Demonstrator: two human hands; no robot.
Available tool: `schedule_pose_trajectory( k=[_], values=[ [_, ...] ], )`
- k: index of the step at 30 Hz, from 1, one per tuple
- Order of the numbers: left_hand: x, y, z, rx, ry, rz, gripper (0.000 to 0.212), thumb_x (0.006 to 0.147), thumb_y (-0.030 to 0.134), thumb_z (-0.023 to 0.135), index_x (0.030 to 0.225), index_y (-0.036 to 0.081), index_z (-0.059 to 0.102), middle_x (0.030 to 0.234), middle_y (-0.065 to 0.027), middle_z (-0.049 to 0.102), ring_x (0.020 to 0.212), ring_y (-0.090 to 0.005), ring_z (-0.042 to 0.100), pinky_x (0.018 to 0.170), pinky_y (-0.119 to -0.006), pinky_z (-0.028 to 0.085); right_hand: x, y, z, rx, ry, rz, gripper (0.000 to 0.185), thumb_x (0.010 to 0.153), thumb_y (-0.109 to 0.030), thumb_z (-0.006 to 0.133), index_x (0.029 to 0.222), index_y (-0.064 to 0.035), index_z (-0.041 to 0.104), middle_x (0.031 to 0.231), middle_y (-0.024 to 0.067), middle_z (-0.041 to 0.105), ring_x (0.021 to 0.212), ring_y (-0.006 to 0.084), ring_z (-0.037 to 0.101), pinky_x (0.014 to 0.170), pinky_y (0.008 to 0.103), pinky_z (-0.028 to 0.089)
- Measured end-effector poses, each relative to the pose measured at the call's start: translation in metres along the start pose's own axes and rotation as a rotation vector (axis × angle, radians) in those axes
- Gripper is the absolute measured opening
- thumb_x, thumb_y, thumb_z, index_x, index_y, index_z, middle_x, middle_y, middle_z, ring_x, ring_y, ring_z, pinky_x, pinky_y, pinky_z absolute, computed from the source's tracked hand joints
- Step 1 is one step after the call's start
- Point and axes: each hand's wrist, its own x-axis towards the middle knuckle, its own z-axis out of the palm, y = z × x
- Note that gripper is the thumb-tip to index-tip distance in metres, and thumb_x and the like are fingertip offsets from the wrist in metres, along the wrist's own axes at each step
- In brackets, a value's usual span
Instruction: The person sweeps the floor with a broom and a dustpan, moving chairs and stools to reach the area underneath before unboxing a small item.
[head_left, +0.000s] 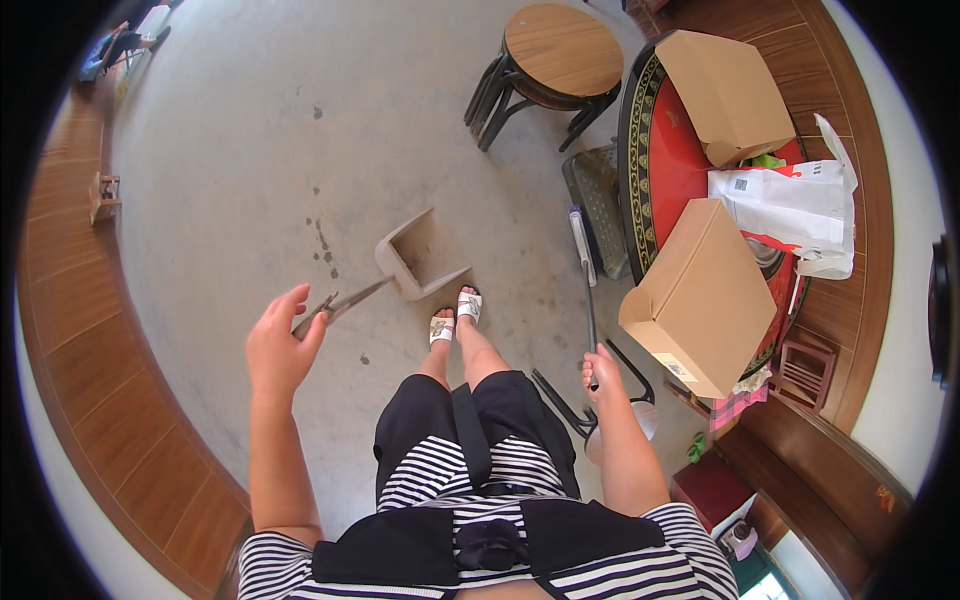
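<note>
My left hand (285, 341) has a loose hold near the end of a long-handled dustpan's handle (360, 298), between thumb and fingers. The grey plastic pan (386, 259) is on the concrete floor left of my feet, its wide mouth facing right. Dust and dirt (424, 255) show inside it. My right hand (602, 371) grips the dark stick (590, 315) of a broom. Its narrow white and purple head (581, 244) is beside the round table, apart from the dustpan; whether it touches the floor I cannot tell.
A round red table (675, 187) on the right bears cardboard boxes (705, 292) and a white bag (787, 202). A green plastic crate (600, 202) lies under its edge. Stacked round stools (562, 49) stand ahead; another stool (645, 416) is by my right arm. Dark spots (322, 240) mark the floor.
</note>
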Motion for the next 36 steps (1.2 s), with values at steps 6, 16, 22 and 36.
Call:
schedule_pose_trajectory(
  k=[6,16,22,36],
  values=[
    [0.000,-0.002,0.002,-0.021,0.016,0.028,0.030,0.068,0.017,0.062,0.097,0.008,0.057,0.089,-0.0060,0.059,0.076,-0.0173,0.059,0.061,-0.029,0.046,0.022,-0.024,0.053,0.155,0.002,0.022,0.064,0.077,-0.004,0.046,0.131,-0.0239,0.017,0.050,-0.0019,0.038,0.037,0.0075,0.035,0.030,0.0201,0.028],
    [-0.002,-0.004,-0.005,0.004,0.001,0.027,0.031,0.068,0.017,0.062,0.097,0.008,0.057,0.088,-0.0061,0.060,0.077,-0.0173,0.059,0.060,-0.029,0.046,-0.008,-0.042,0.055,-0.167,-0.156,-0.085,0.067,0.077,-0.004,0.046,0.133,-0.0193,0.013,0.051,-0.0010,0.040,0.036,0.0069,0.035,0.030,0.0214,0.028],
    [0.002,-0.002,0.001,-0.018,0.014,0.061,0.031,0.067,0.016,0.063,0.096,0.007,0.057,0.087,-0.0067,0.060,0.076,-0.0177,0.059,0.059,-0.029,0.046,0.027,-0.086,0.112,-0.112,-0.083,-0.087,0.070,0.077,-0.004,0.044,0.134,-0.0181,0.005,0.050,-0.0011,0.039,0.035,0.0075,0.034,0.030,0.0214,0.027],
    [0.004,-0.001,0.000,-0.015,0.002,0.042,0.028,0.067,0.015,0.063,0.094,0.007,0.058,0.087,-0.0057,0.060,0.074,-0.0170,0.059,0.058,-0.029,0.046,0.025,-0.070,0.131,-0.169,-0.107,-0.234,0.070,0.074,0.001,0.043,0.134,-0.0158,0.011,0.050,-0.0008,0.038,0.037,0.0077,0.034,0.032,0.0225,0.028]
  ],
)
